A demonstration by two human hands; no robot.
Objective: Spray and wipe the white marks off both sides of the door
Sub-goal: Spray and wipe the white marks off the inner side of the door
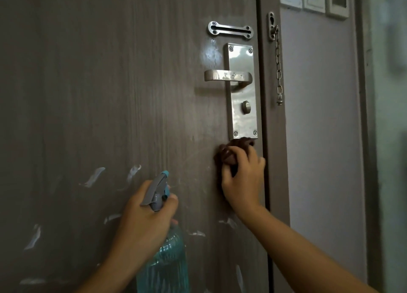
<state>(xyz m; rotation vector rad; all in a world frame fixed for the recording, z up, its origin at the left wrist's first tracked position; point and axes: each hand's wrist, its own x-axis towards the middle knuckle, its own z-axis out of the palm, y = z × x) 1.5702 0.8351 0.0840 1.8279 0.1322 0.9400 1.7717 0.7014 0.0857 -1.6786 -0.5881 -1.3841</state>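
Left hand [144, 217]: fingers wrapped around the neck of the spray bottle [164, 259], nozzle toward the door.
Right hand [241, 178]: fingers curled, pressing a brown cloth [229, 152] on the door [110, 83], just under the lock plate [242, 90].
White marks [94, 177]: on the lower door, left of both hands.
Chain [278, 68]: hangs on the frame.

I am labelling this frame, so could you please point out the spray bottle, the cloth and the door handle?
spray bottle [167, 262]: head view, on its clear blue body.
cloth [226, 155]: head view, on its bunched brown folds.
door handle [222, 75]: head view, mid-lever.
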